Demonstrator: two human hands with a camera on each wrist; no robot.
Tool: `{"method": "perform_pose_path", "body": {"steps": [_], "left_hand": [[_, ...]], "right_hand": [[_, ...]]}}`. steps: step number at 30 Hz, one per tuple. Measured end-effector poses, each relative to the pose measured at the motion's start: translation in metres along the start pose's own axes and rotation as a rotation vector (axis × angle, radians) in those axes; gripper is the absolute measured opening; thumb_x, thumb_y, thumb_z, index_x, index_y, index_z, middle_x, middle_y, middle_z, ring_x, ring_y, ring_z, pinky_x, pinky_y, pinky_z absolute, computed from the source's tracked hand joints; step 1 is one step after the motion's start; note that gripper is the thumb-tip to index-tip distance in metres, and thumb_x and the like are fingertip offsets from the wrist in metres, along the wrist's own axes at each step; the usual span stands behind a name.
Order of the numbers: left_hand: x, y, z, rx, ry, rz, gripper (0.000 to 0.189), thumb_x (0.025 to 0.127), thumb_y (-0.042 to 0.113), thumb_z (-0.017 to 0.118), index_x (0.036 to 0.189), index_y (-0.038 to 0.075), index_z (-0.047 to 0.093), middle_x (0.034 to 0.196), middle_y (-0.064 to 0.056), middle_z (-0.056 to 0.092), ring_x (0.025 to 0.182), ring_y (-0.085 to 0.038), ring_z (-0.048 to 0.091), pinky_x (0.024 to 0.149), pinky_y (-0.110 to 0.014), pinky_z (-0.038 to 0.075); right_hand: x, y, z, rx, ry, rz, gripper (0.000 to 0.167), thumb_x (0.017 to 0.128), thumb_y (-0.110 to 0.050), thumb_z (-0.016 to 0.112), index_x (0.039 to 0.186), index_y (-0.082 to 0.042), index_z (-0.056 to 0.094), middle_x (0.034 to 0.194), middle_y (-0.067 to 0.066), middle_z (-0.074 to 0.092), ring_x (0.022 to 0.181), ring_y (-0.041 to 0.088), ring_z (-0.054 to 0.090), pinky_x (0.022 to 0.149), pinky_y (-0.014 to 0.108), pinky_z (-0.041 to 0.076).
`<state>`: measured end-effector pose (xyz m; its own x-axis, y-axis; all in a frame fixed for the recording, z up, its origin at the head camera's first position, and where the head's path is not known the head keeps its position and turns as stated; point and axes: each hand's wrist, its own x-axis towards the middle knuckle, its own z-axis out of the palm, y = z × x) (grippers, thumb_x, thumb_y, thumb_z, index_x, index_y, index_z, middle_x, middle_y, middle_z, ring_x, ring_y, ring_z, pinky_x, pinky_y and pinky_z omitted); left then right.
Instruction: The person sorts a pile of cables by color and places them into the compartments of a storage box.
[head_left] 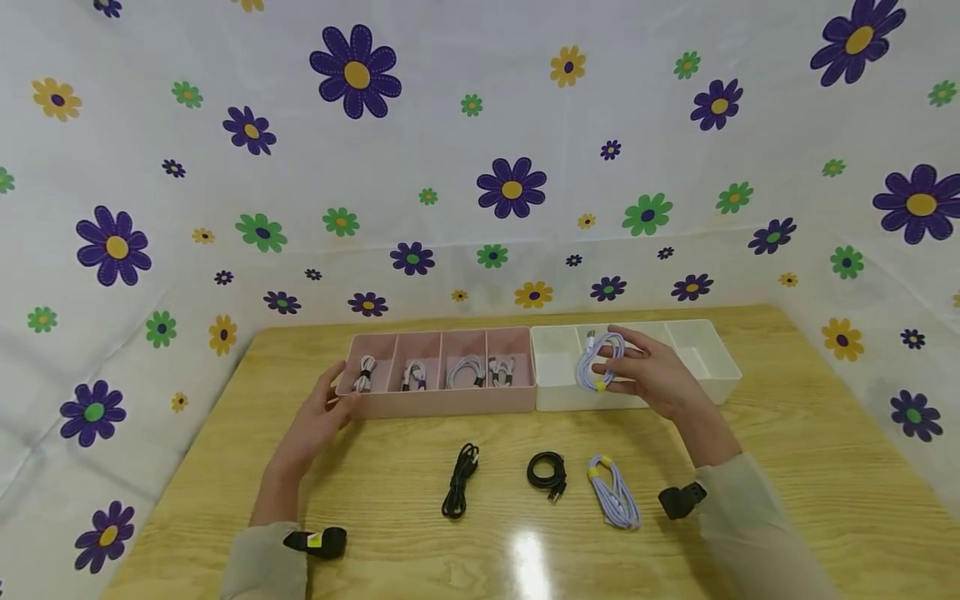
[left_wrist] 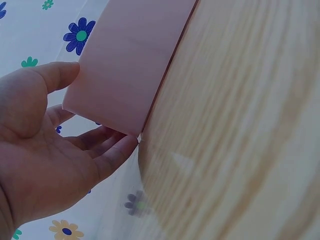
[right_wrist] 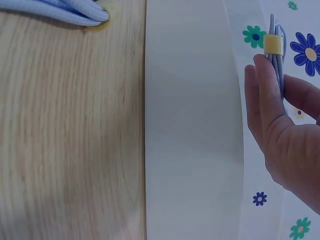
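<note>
My right hand (head_left: 658, 375) pinches a coiled lavender cable (head_left: 585, 364) between thumb and fingers, over the white divided box (head_left: 570, 400). In the right wrist view a yellow strap (right_wrist: 273, 44) wraps this cable above the fingertips. My left hand (head_left: 313, 423) rests at the left end of the pink divided box (head_left: 442, 406). Its thumb and fingers are spread about that end in the left wrist view, and the fingertips touch the lower corner. White coiled cables, such as one bound with a black tie (head_left: 364, 377), lie in the pink box's compartments.
On the wooden table (head_left: 375, 533) in front of the boxes lie a long black cable bundle (head_left: 460, 482), a round black coil (head_left: 546, 472) and another lavender cable (head_left: 615, 493) with yellow straps. A flowered cloth (head_left: 435, 150) hangs behind and at both sides.
</note>
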<state>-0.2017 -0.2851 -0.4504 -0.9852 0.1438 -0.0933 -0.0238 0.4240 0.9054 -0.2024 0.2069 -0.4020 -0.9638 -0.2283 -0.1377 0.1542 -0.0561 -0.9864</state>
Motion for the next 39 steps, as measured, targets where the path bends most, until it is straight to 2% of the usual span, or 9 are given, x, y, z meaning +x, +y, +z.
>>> {"method": "perform_pose_path", "body": {"steps": [5,13,19,26,33,39], "left_hand": [[0.000,-0.002,0.001,-0.006,0.007,-0.009,0.071,0.106,0.030,0.048,0.161,0.020,0.004,0.157,-0.032,0.018,0.141,-0.048,0.029,0.111,-0.060,0.032],[0.002,-0.004,0.001,-0.033,-0.001,0.002,0.069,0.107,0.028,0.046,0.161,0.018,0.004,0.155,-0.033,0.021,0.141,-0.047,0.029,0.111,-0.059,0.032],[0.002,-0.004,0.001,-0.044,-0.008,-0.008,0.068,0.108,0.026,0.044,0.161,0.016,0.003,0.155,-0.034,0.020,0.141,-0.047,0.028,0.111,-0.060,0.032],[-0.001,-0.002,0.001,-0.034,0.001,0.003,0.067,0.108,0.025,0.044,0.161,0.016,0.005,0.152,-0.034,0.024,0.139,-0.047,0.031,0.110,-0.058,0.033],[-0.003,0.002,0.001,-0.022,0.005,-0.001,0.066,0.107,0.026,0.045,0.161,0.016,0.006,0.152,-0.033,0.027,0.138,-0.046,0.034,0.109,-0.056,0.035],[-0.002,-0.001,-0.001,-0.030,0.006,0.010,0.064,0.108,0.022,0.043,0.161,0.015,0.007,0.151,-0.034,0.026,0.139,-0.047,0.033,0.109,-0.059,0.035]], "right_hand": [[0.012,-0.001,0.007,-0.008,0.014,0.024,0.072,0.099,0.002,0.054,0.159,-0.007,0.017,0.141,0.028,0.046,0.096,0.012,0.070,0.077,0.027,0.059],[0.028,-0.002,0.019,-0.049,0.027,0.040,0.068,0.098,0.004,0.052,0.157,-0.007,0.021,0.143,0.030,0.043,0.093,0.012,0.068,0.075,0.027,0.059],[0.038,-0.005,0.030,-0.100,0.049,0.044,0.069,0.097,0.006,0.053,0.157,-0.004,0.020,0.146,0.031,0.041,0.098,0.020,0.067,0.074,0.028,0.059],[0.050,-0.007,0.046,-0.253,0.109,0.014,0.071,0.091,0.009,0.058,0.153,0.002,0.026,0.139,0.032,0.047,0.100,0.034,0.062,0.077,0.039,0.060],[0.056,-0.008,0.055,-0.338,0.096,0.036,0.070,0.089,0.010,0.059,0.151,0.003,0.029,0.133,0.032,0.050,0.098,0.034,0.062,0.077,0.043,0.060],[0.059,-0.010,0.061,-0.413,0.071,0.048,0.069,0.086,0.010,0.059,0.149,0.006,0.031,0.127,0.031,0.051,0.094,0.034,0.061,0.074,0.043,0.060]]}}
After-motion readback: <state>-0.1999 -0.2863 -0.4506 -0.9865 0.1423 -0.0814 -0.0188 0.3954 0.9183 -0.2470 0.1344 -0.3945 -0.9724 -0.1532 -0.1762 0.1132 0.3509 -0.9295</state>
